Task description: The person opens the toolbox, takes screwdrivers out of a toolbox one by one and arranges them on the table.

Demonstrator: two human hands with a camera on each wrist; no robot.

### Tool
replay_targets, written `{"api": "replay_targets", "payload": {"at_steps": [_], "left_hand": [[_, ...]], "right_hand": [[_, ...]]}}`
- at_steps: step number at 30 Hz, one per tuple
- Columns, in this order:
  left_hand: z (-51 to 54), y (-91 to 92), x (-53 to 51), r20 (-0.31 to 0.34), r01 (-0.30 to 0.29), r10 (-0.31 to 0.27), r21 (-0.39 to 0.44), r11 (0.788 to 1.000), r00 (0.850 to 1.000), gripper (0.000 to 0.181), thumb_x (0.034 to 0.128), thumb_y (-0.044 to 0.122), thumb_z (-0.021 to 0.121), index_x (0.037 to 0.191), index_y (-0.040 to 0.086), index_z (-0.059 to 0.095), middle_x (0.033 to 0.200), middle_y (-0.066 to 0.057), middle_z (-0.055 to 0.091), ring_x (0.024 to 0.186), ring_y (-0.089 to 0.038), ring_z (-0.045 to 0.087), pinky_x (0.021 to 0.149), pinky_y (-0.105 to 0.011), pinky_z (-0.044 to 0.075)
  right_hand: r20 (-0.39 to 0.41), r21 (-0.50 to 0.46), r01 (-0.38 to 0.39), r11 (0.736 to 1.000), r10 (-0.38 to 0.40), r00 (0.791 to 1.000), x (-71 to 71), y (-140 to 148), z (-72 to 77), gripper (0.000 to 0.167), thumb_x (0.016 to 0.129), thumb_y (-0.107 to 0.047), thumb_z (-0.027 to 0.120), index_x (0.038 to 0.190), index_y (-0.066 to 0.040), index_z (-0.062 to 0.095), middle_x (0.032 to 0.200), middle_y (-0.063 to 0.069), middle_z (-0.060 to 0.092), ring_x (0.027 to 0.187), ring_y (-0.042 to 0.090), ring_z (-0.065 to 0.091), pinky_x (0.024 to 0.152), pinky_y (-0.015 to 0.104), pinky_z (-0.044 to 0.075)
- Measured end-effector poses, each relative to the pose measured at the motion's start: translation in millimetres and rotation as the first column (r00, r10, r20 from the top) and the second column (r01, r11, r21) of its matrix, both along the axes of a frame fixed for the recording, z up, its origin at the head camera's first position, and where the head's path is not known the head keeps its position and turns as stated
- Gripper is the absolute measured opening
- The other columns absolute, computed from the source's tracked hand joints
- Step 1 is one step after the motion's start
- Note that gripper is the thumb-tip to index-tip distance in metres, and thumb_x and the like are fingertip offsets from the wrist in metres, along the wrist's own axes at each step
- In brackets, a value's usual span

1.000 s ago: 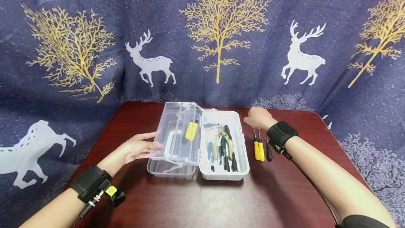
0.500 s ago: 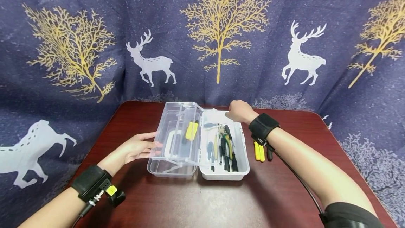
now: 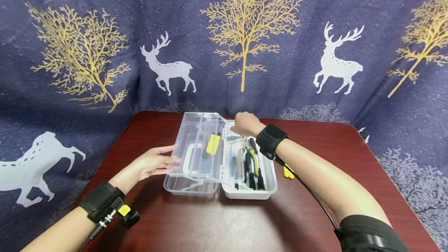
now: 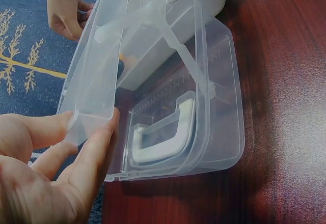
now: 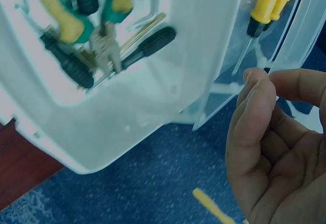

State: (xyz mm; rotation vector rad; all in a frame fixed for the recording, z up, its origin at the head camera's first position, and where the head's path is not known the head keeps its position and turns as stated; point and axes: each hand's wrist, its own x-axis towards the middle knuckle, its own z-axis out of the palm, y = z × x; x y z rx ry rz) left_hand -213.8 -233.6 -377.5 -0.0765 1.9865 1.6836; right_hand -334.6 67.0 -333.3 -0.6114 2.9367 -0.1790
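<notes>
My left hand (image 3: pixel 154 163) grips the outer edge of the raised clear tray (image 4: pixel 97 86), thumb on one side and fingers on the other. Two yellow-handled screwdrivers (image 5: pixel 265 5) lie in that tray. Over the back of the white toolbox base (image 3: pixel 250 195) hovers my right hand (image 3: pixel 246 123). In the right wrist view its fingers are loosely bent, thumb close to the fingertips, with no object visible between them. Inside the base lie pliers with yellow-green handles (image 5: pixel 122 0), a black-handled screwdriver (image 5: pixel 153 43) and several other tools.
To the right of the box, yellow screwdriver handles (image 3: pixel 288 171) rest on the dark red table (image 3: pixel 224 224), partly hidden by my right forearm. Below the raised tray is the clear lid (image 3: pixel 190 190) with a white handle (image 4: pixel 170 140). A patterned blue cloth (image 3: pixel 196 104) hangs behind.
My right hand has moved left, from above the screwdrivers on the table to over the back of the toolbox. The left hand keeps its hold on the tray.
</notes>
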Motion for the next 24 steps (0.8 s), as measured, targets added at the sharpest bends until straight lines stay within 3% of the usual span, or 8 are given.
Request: {"api": "replay_targets", "payload": {"at_steps": [3, 13, 21, 24], "left_hand": [[0.5, 0.9, -0.3, 0.001, 0.000, 0.000, 0.004, 1.000, 1.000, 0.071, 0.0956, 0.011, 0.055, 0.153, 0.003, 0.015, 0.121, -0.012, 0.068, 0.090, -0.009, 0.070, 0.080, -0.020, 0.056], [0.1, 0.4, -1.0, -0.003, 0.002, -0.002, -0.005, 1.000, 1.000, 0.070, 0.0958, 0.011, 0.054, 0.153, 0.003, 0.016, 0.125, -0.015, 0.066, 0.091, -0.008, 0.070, 0.080, -0.020, 0.056], [-0.2, 0.5, -0.7, 0.003, 0.002, -0.002, -0.009, 1.000, 1.000, 0.068, 0.0967, 0.010, 0.052, 0.153, 0.004, 0.015, 0.131, -0.021, 0.060, 0.090, -0.008, 0.070, 0.079, -0.019, 0.055], [-0.2, 0.5, -0.5, 0.007, -0.002, 0.002, -0.005, 1.000, 1.000, 0.069, 0.0962, 0.011, 0.053, 0.153, 0.004, 0.015, 0.131, -0.021, 0.060, 0.090, -0.008, 0.070, 0.079, -0.019, 0.055]], "right_hand": [[0.002, -0.005, -0.010, 1.000, 0.010, 1.000, -0.2, -8.3, -2.3, 0.039, 0.086, -0.030, 0.057, 0.052, -0.019, 0.042, 0.079, 0.009, 0.067, 0.080, 0.028, 0.067, 0.073, 0.043, 0.054], [0.065, -0.003, -0.023, 1.000, 0.023, 0.998, 2.8, -30.4, -4.9, 0.032, 0.087, -0.027, 0.055, 0.057, -0.018, 0.046, 0.072, 0.002, 0.058, 0.071, 0.020, 0.057, 0.072, 0.036, 0.050], [0.077, -0.005, -0.017, 1.000, 0.017, 0.997, 3.5, -38.8, -9.5, 0.027, 0.086, -0.033, 0.062, 0.070, -0.012, 0.060, 0.086, 0.007, 0.065, 0.074, 0.020, 0.058, 0.071, 0.034, 0.050], [0.082, -0.011, -0.030, 0.999, 0.031, 0.996, 3.8, -39.6, -11.3, 0.028, 0.087, -0.034, 0.061, 0.070, -0.012, 0.062, 0.080, 0.005, 0.064, 0.070, 0.019, 0.059, 0.065, 0.031, 0.048]]}}
